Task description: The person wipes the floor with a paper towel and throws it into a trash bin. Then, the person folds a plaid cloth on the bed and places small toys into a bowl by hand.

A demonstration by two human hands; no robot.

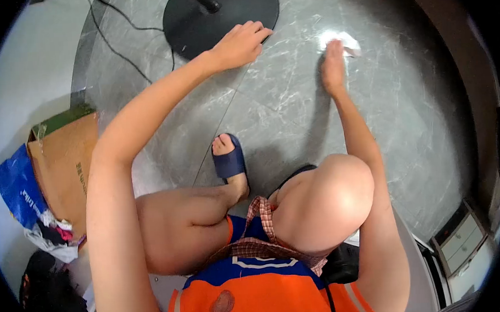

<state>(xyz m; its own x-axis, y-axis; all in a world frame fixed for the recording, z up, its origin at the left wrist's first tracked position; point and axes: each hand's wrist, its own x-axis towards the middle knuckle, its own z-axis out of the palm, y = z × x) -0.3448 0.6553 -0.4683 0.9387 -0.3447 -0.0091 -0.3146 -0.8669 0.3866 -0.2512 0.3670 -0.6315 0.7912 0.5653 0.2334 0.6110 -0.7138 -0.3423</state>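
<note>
My left hand (242,44) rests at the right front edge of a round black base (189,23), its fingers bent over the rim. To the right, my right hand (333,67) reaches over the grey marbled floor (283,86) with its fingers stretched out side by side. Beside and partly under its fingertips lies a small white piece (350,44), perhaps tissue or cloth, in a bright patch of glare. Whether the fingers press on it or grip it cannot be made out.
Black cables (117,51) run along the floor at the upper left. A cardboard box (64,166) and a blue bag (20,188) stand at the left. My foot in a dark blue slipper (229,160) is below centre. A small drawer cabinet (462,243) is at the lower right.
</note>
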